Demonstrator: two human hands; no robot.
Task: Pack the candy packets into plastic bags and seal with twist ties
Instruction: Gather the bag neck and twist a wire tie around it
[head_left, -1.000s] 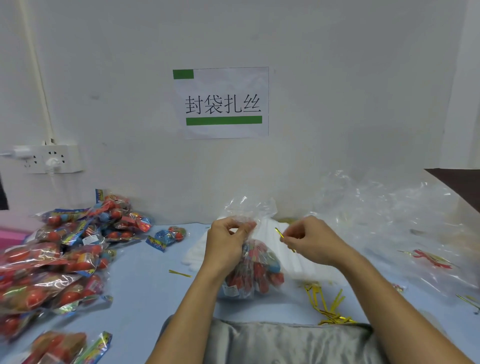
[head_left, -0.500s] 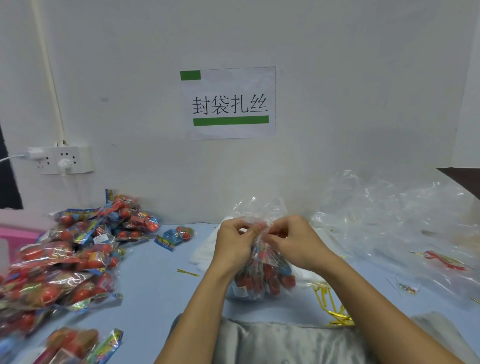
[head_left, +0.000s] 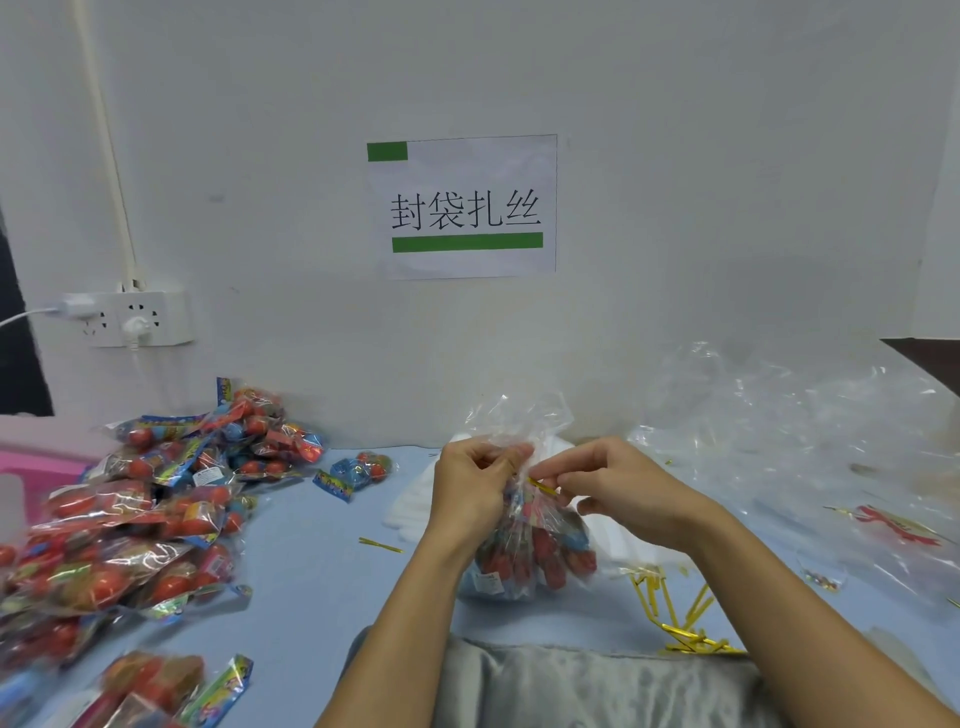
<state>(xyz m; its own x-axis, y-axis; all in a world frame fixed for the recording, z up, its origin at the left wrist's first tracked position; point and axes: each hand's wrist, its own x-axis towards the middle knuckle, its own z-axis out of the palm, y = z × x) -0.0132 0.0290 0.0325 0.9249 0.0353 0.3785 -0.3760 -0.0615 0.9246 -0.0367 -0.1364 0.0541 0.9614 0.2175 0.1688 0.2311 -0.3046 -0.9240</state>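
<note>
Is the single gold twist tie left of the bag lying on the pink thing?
No, that twist tie lies on the blue table.

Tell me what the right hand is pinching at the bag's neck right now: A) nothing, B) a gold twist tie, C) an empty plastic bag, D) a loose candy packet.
B: the right hand pinches a gold twist tie against the gathered neck of the filled plastic bag, which the left hand grips.

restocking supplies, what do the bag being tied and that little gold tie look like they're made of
Bag: thin clear plastic film, glossy; the candy shows through and its gathered top crinkles with glints. Tie, pinched by the right hand: a thin, flat gold strip with a metallic sheen, probably foil-coated; a wire core cannot be seen.
</note>
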